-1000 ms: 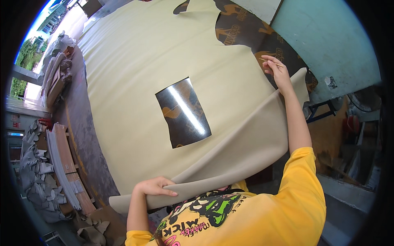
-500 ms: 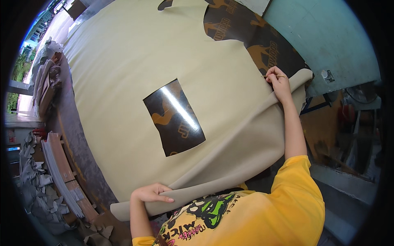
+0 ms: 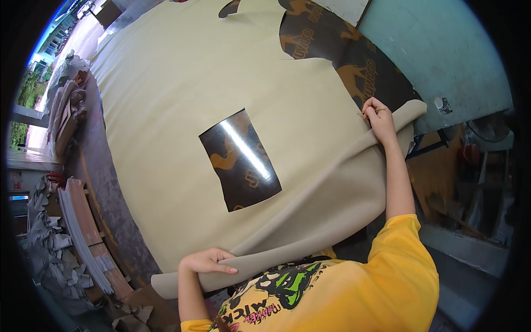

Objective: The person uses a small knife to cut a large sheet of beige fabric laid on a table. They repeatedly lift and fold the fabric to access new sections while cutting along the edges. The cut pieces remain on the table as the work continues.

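Note:
A large cream sheet of leather-like material (image 3: 160, 122) spreads out before me, its near side folded back to show a grey-beige underside. My left hand (image 3: 209, 261) is closed over the rolled near edge, thumb on my side and fingers partly hidden in the fold. At the sheet's right edge, my right hand (image 3: 379, 119) pinches a thin gold-coloured stick (image 3: 380, 109), pen-like, its tip close to the sheet. A four-sided hole in the sheet's middle bares a glossy dark board (image 3: 235, 166) with orange-brown print.
More of the dark board (image 3: 365, 66) shows along the far right edge. A pale teal panel (image 3: 437, 61) stands beyond it. On the left, long flat boards (image 3: 83, 232) lean beside a heap of grey scraps (image 3: 52, 243); wrapped bundles (image 3: 66, 110) stand farther back.
The whole view has shifted slightly. My right hand has slid a little toward me along the sheet's right edge, stick still pinched. My left hand keeps its place on the roll.

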{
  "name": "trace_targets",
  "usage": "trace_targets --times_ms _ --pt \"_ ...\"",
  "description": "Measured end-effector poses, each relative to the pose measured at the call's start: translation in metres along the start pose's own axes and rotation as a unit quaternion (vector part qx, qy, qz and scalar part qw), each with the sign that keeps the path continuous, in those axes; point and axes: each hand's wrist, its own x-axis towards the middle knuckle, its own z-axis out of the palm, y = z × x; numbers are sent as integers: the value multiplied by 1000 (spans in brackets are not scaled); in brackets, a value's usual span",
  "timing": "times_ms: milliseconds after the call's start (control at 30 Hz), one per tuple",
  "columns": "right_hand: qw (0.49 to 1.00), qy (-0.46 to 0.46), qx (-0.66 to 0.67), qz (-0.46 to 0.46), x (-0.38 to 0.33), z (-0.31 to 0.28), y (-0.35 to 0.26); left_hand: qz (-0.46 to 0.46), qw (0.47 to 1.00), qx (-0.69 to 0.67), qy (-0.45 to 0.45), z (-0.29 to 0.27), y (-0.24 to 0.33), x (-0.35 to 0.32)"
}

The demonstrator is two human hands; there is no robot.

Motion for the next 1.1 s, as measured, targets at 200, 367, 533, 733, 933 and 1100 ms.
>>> trace_targets --times_ms 200,367,533,733,933,1100 --pt "999 20 -44 -12 4 0 -12 9 1000 -1 -3 -1 -2 1" --pt "995 -33 -94 -18 31 18 -39 12 1000 -4 -11 -2 -2 1" --pt "981 -94 170 -22 94 100 -79 15 1000 -21 -16 -3 -2 1" --pt "886 -215 394 119 155 198 -97 23 999 -29 -4 -1 -5 0" --pt "952 57 299 -27 191 234 -78 27 998 -58 -18 -3 -6 1" --pt "977 61 190 -77 192 221 -58 38 997 -60 -22 -4 -6 2"
